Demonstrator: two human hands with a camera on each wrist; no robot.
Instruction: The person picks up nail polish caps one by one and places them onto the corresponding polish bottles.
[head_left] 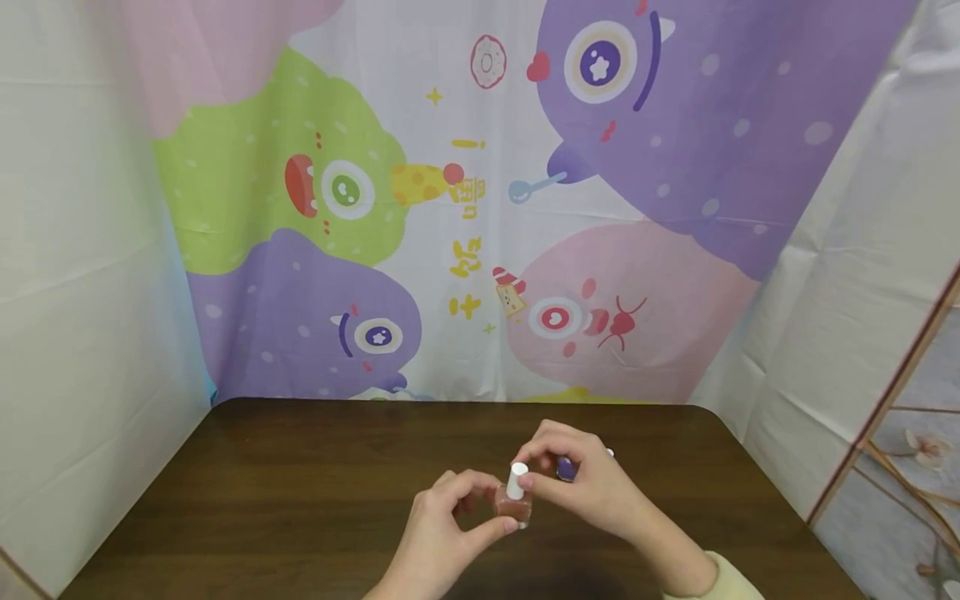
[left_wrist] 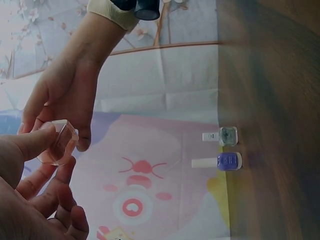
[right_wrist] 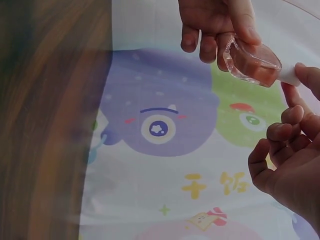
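A small clear glass nail polish bottle (head_left: 513,506) with brownish-pink polish and a white cap (head_left: 517,481) is held above the table. My left hand (head_left: 452,533) pinches the glass body between thumb and fingers. On the other side, my right hand (head_left: 581,475) grips the white cap between thumb and index finger. In the right wrist view the bottle (right_wrist: 254,62) lies tilted, its cap (right_wrist: 288,74) on the neck. The left wrist view shows the bottle (left_wrist: 59,142) in the left fingers, with the cap hidden behind the right hand.
Two more nail polish bottles stand on the dark wooden table (head_left: 315,483): a purple one (left_wrist: 229,161) and a greyish-green one (left_wrist: 228,136), both with white caps. Behind the table hangs a cartoon-printed curtain (head_left: 480,358). White cloth (head_left: 82,333) hangs at the left side.
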